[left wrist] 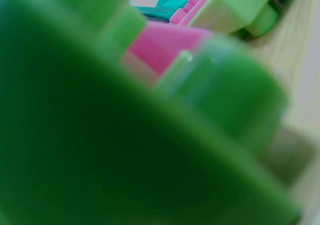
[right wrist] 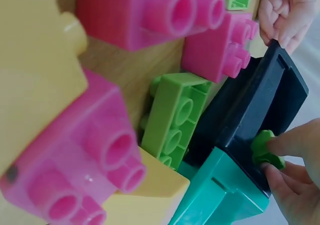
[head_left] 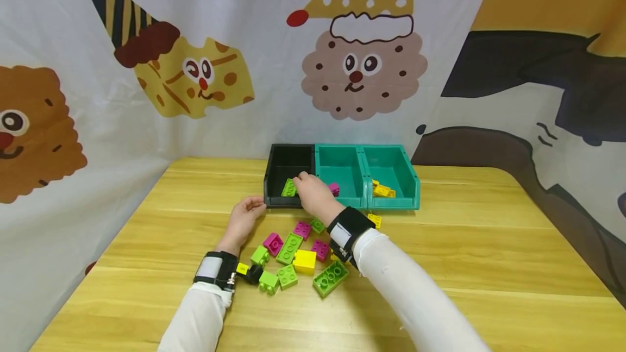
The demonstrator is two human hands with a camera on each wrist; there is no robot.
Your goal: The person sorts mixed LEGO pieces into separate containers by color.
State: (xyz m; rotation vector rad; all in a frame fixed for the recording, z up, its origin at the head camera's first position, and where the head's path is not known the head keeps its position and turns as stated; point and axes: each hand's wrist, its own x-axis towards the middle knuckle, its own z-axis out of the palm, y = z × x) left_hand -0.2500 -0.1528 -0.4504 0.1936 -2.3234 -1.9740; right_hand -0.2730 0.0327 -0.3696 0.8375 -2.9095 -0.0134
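Note:
My right hand (head_left: 317,195) reaches over the front of the black bin (head_left: 292,157). Thumb and finger pinch a small green brick (right wrist: 266,149) there, as the right wrist view shows. A studded green brick (head_left: 288,188) appears beside the fingertips inside that bin; whether it is the pinched one I cannot tell. At the bin's front left corner, my left hand (head_left: 243,220) grips the edge between thumb and fingers. Loose bricks lie between the forearms, among them a long green brick (head_left: 289,248), a yellow brick (head_left: 305,261) and a magenta brick (head_left: 273,244).
Two teal bins adjoin the black one: the middle bin (head_left: 342,157) holds magenta bricks (head_left: 334,188), the right bin (head_left: 391,159) yellow bricks (head_left: 383,189). Behind the wooden table (head_left: 489,265) hangs a printed cloth (head_left: 274,80). A blurred green brick (left wrist: 100,150) fills most of the left wrist view.

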